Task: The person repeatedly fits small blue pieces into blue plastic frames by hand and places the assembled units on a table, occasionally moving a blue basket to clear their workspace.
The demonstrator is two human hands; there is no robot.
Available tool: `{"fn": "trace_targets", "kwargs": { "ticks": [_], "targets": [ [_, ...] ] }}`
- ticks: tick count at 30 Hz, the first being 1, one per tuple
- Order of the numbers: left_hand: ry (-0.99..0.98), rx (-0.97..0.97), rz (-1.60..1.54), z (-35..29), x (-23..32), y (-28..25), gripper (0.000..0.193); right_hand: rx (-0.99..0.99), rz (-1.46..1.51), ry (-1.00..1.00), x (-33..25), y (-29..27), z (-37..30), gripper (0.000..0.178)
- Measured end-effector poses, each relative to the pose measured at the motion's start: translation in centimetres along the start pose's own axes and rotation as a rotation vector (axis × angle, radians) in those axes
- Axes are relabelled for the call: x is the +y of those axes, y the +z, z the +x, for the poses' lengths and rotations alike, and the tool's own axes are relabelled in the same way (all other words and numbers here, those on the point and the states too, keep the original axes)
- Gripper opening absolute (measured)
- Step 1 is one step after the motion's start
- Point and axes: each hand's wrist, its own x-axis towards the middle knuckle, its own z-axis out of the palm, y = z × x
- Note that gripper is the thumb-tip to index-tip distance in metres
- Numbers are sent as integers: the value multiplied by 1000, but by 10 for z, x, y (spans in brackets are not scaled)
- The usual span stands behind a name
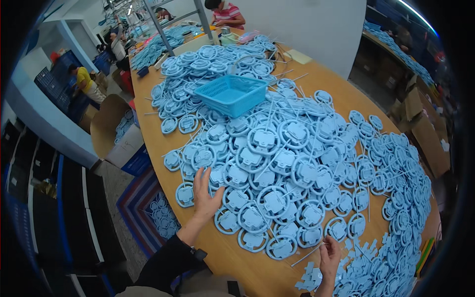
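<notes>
A large heap of light-blue plastic rings (274, 200), each with a flat plate in its middle, covers the table. Several have thin stems. At the heap's near left edge my left hand (205, 199) is open, fingers spread over the rings; whether it touches them I cannot tell. Lower right, my right hand (329, 255) is closed in a pinch at the upper end of a thin pale stick (306, 257), which slants down to the left over the wood. Beside that hand lie small flat light-blue pieces (312, 275).
A blue plastic basket (232, 99) rests on the far part of the heap. More rings (405, 198) line the right edge of the wooden table (232, 262). Left on the floor stand a cardboard box (121, 148) and a striped container (136, 208) holding rings. Other people work farther off.
</notes>
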Motion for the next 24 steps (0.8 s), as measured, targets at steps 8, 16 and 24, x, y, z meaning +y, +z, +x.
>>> {"fn": "trace_targets", "kwargs": {
  "ticks": [8, 16, 24],
  "targets": [
    [87, 109, 106, 41, -48, -22, 64, -83, -35, -8, -21, 27, 13, 38],
    [393, 48, 238, 235, 10, 33, 71, -186, -295, -5, -41, 37, 17, 39],
    [265, -228, 469, 266, 9, 35, 32, -160, -268, 54, -61, 47, 25, 40]
  ]
}}
